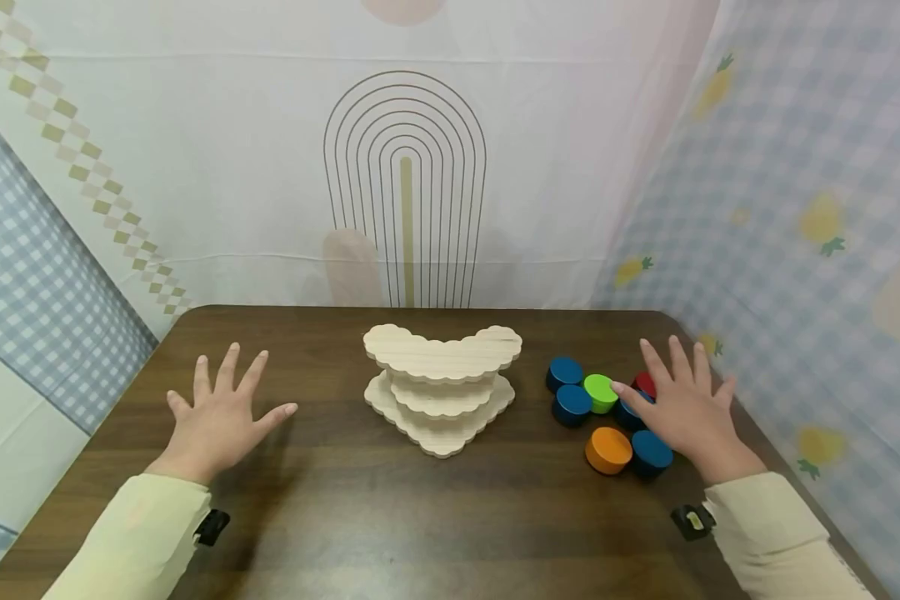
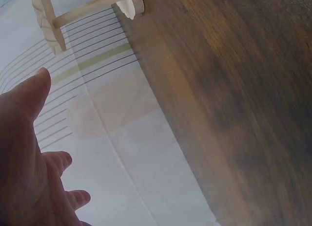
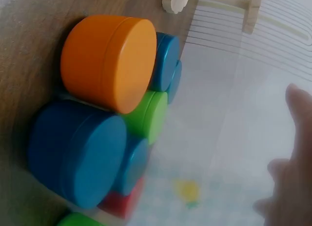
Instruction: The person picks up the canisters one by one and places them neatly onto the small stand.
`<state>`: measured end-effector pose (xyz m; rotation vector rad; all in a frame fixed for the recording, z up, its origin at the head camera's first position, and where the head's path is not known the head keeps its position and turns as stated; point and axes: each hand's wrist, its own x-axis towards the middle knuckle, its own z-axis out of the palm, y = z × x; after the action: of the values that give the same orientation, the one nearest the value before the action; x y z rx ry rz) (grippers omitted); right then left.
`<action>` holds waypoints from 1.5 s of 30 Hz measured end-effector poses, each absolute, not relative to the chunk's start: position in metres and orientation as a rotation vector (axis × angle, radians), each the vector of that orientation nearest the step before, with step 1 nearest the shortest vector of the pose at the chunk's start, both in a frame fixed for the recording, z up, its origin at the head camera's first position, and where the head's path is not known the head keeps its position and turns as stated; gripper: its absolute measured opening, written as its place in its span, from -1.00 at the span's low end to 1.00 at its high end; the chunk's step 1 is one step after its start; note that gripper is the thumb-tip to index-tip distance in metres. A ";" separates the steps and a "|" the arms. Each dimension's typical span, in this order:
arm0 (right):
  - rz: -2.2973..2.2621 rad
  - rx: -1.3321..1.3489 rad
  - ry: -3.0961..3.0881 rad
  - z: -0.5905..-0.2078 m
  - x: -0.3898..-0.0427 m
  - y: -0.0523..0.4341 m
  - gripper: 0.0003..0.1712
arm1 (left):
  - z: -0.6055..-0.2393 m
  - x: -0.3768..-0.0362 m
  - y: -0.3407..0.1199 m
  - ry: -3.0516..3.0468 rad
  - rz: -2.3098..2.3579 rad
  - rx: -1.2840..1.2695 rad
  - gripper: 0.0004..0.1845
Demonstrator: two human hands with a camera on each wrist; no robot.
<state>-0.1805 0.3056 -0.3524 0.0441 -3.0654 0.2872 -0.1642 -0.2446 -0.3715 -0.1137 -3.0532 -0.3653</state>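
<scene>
With both hands spread flat, the right hand (image 1: 686, 408) is best curled squarely around one round tin (image 1: 651, 452) before lifting.

On the dark wooden table (image 1: 390, 517) stands one tiered wooden shelf (image 1: 441, 387), with three scalloped, heart-shaped boards stacked one above another. Beside it lies a cluster of round tins. Four blue tins (image 1: 565, 372) can be counted from the head view, along with one orange tin (image 1: 608, 450) and one red tin (image 1: 646, 383). One green tin (image 1: 600, 392) shows there; the right wrist view shows a second green one (image 3: 80, 219) at the cluster's edge. Two hands are in view, the left hand (image 1: 221, 417) and the right hand (image 1: 686, 408).
</scene>
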 end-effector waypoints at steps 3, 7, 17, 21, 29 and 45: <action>0.298 0.055 -3.050 -0.356 -0.181 0.309 0.06 | -0.372 -0.165 -0.244 -3.051 -0.374 -0.117 0.01; 0.320 0.067 -3.034 -0.360 -0.182 0.314 0.04 | -0.373 -0.166 -0.243 -3.047 -0.389 -0.114 0.00; 0.390 0.103 -2.999 -0.372 -0.181 0.329 0.03 | -0.380 -0.170 -0.239 -3.036 -0.438 -0.124 0.01; 0.417 0.124 -2.994 -0.376 -0.181 0.335 0.02 | -0.382 -0.173 -0.236 -3.013 -0.472 -0.153 -0.01; 0.458 0.135 -2.989 -0.390 -0.181 0.353 -0.01 | -0.383 -0.181 -0.228 -2.992 -0.613 -0.199 -0.05; 0.500 0.038 -2.993 -0.414 -0.181 0.384 0.01 | -0.389 -0.203 -0.212 -2.913 -0.816 -0.288 -0.08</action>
<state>-0.1810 0.3842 -0.4144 0.0377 -2.9935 0.4996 -0.2035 -0.2120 -0.3889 -0.2876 -2.9134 -0.8159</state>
